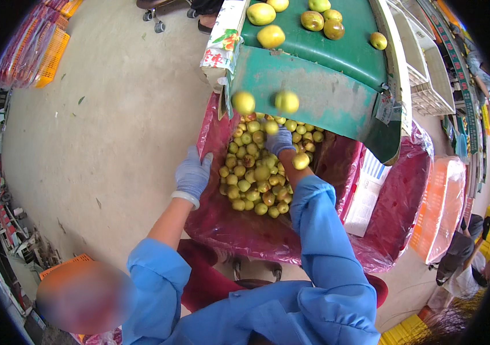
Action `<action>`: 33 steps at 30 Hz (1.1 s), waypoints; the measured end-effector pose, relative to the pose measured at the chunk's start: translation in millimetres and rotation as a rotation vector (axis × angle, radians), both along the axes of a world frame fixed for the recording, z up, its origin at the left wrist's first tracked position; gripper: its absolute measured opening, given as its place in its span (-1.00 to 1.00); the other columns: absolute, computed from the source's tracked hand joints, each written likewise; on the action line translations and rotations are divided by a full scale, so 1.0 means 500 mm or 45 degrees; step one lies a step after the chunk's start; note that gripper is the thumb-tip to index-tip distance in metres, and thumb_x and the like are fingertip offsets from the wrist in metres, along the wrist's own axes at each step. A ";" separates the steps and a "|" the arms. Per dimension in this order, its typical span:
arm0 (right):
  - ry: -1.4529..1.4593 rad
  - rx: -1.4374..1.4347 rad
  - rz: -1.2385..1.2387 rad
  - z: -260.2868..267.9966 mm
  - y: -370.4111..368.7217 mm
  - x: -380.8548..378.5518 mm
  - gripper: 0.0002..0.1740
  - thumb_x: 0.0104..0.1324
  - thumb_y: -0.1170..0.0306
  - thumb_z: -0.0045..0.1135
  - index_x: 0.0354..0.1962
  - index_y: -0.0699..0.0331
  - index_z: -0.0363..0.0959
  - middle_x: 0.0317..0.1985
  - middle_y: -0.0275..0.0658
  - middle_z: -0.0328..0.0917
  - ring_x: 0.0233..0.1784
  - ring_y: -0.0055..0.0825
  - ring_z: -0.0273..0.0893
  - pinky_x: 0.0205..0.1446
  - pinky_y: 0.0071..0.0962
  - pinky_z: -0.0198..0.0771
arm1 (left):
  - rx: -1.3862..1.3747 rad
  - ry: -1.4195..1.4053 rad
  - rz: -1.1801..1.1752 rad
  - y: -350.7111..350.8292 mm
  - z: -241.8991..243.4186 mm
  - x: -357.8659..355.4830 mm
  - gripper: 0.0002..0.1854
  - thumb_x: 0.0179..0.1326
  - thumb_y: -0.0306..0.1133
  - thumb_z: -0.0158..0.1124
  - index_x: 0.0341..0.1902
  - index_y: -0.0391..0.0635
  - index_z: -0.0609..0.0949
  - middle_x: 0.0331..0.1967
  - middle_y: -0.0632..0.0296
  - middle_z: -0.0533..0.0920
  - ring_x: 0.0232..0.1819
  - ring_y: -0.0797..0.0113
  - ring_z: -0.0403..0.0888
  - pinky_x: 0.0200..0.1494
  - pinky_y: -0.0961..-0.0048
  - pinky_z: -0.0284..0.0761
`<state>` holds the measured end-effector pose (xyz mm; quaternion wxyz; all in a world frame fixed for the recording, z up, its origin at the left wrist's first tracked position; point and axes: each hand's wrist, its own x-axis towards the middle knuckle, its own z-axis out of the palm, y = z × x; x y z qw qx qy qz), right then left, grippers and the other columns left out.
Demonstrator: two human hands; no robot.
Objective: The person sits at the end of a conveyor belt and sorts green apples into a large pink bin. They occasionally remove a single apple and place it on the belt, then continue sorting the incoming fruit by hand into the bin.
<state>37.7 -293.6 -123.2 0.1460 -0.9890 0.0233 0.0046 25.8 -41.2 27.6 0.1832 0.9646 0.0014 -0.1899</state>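
Yellow-green jujubes [249, 172], some with brown patches, lie heaped in a crate lined with dark pink plastic film [236, 235]. My right hand [279, 140], in a grey-blue knit glove, reaches in among the fruit below the chute's lip. Its fingers are partly hidden by jujubes. My left hand [193, 172], gloved the same way, is at the crate's left rim with its thumb by the film; whether it grips the rim cannot be told. Several blurred jujubes [287, 101] are falling off the green chute [305, 79] around my right hand and forearm.
More jujubes [312, 20] ride the green conveyor belt [348, 56] above. A second film-lined crate [394, 215] with a printed sheet [365, 194] stands to the right, beside an orange crate [439, 207]. White crates [432, 92] flank the conveyor. A seated person [460, 254] is at far right.
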 end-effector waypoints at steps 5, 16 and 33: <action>0.018 0.402 -0.148 0.064 -0.018 -0.132 -0.48 0.03 0.40 0.16 0.00 0.34 0.33 -0.14 -0.16 0.45 -0.06 -0.26 0.40 0.05 -0.43 0.34 | 0.034 -0.040 -0.032 0.005 -0.014 -0.002 -0.45 0.19 -0.01 0.01 0.05 -0.24 0.33 -0.40 -0.19 0.58 -0.32 -0.17 0.55 -0.24 0.04 0.43; 0.151 3.443 -0.512 0.273 0.016 -0.293 -0.55 0.36 0.18 -0.20 0.11 0.24 0.22 0.00 -0.02 0.41 -0.24 -0.25 0.51 -0.27 -0.41 0.50 | -0.021 -0.085 -0.027 0.002 -0.020 -0.002 -0.33 0.14 -0.02 0.10 0.15 -0.35 0.30 -0.07 -0.27 0.49 -0.01 -0.15 0.46 0.05 0.16 0.35; 0.207 2.449 -1.356 0.213 0.091 -0.332 -0.40 0.28 0.30 0.00 0.23 0.18 0.05 0.06 -0.23 0.35 0.12 -0.26 0.33 0.13 -0.28 0.33 | 0.005 -0.126 -0.063 0.005 -0.017 -0.004 -0.36 0.16 -0.01 0.05 0.16 -0.26 0.28 -0.16 -0.23 0.54 -0.11 -0.17 0.51 -0.02 0.08 0.38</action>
